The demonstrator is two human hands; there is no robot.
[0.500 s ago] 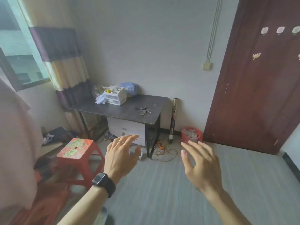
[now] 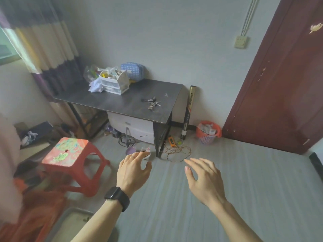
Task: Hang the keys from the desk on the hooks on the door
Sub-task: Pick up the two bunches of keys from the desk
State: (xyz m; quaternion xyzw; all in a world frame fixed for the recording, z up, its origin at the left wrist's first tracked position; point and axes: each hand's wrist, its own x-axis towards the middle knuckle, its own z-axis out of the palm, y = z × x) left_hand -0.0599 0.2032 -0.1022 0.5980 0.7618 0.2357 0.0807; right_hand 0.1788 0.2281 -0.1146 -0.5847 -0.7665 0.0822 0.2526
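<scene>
A small heap of keys (image 2: 151, 103) lies on the dark desk (image 2: 122, 103), towards its right end. The dark red door (image 2: 286, 84) stands at the right, and one pale bird-shaped hook (image 2: 315, 28) shows near its top edge. My left hand (image 2: 133, 170), with a ring and a black watch, hovers over the floor well in front of the desk, fingers apart and empty. My right hand (image 2: 203, 179) hangs beside it, also empty with fingers spread. Both hands are far short of the keys.
A red plastic stool (image 2: 70, 158) stands at the left. Cables (image 2: 176, 151), a small cup and a drawer unit (image 2: 134, 127) sit under and beside the desk. An orange waste basket (image 2: 208, 131) and a tall tube (image 2: 188, 109) stand between desk and door. A white organiser (image 2: 115, 82) occupies the desk's back left.
The view has come closer to the desk and tilted down, so most door hooks have left the frame. Both hands stay open in front of me.
</scene>
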